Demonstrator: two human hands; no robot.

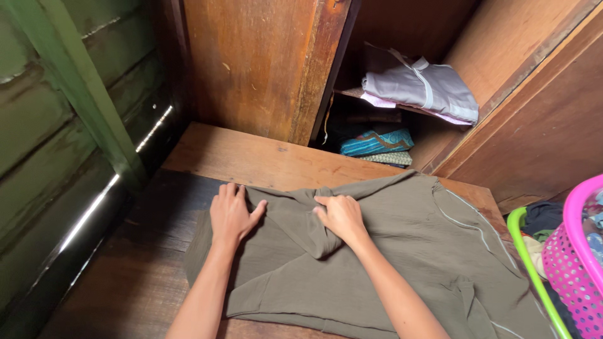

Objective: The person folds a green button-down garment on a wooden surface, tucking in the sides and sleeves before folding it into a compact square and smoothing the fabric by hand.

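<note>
Garment [389, 251] long axis left-right | left hand [231, 213] flat | right hand [340, 216] gripping fold

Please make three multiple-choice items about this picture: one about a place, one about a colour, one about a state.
1. Where does the folded grey garment lie?
A. on the wardrobe shelf
B. in the basket
C. on the floor

2. What colour is the laundry basket?
A. blue
B. pink
C. white

3. How is the left hand?
A. closed in a fist
B. lifted in the air
C. flat on the olive garment

Answers: 1 A, it rests inside the open wardrobe; 2 B, its mesh wall is pink; 3 C, palm down with fingers spread, while the right hand pinches a fold.
</note>
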